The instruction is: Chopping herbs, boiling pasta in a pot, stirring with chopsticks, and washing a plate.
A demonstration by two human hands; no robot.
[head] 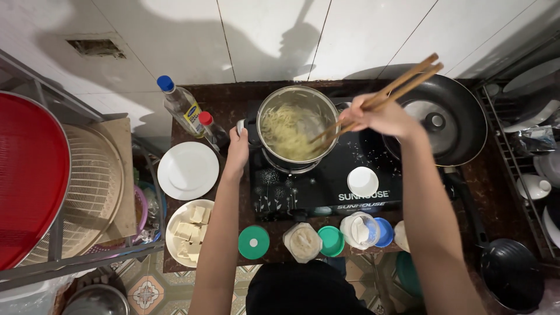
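Cluttered stovetop: hands grip pot (297,125) handle and chopsticks (382,96); jars (303,240), plates (188,170) crowd around.

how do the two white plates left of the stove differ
The upper plate is bare, while the lower plate carries pale cubes that look like tofu. The upper plate shows whole; the lower plate is partly hidden under the left forearm, whose left hand rests at the steel pot. Both are round and white.
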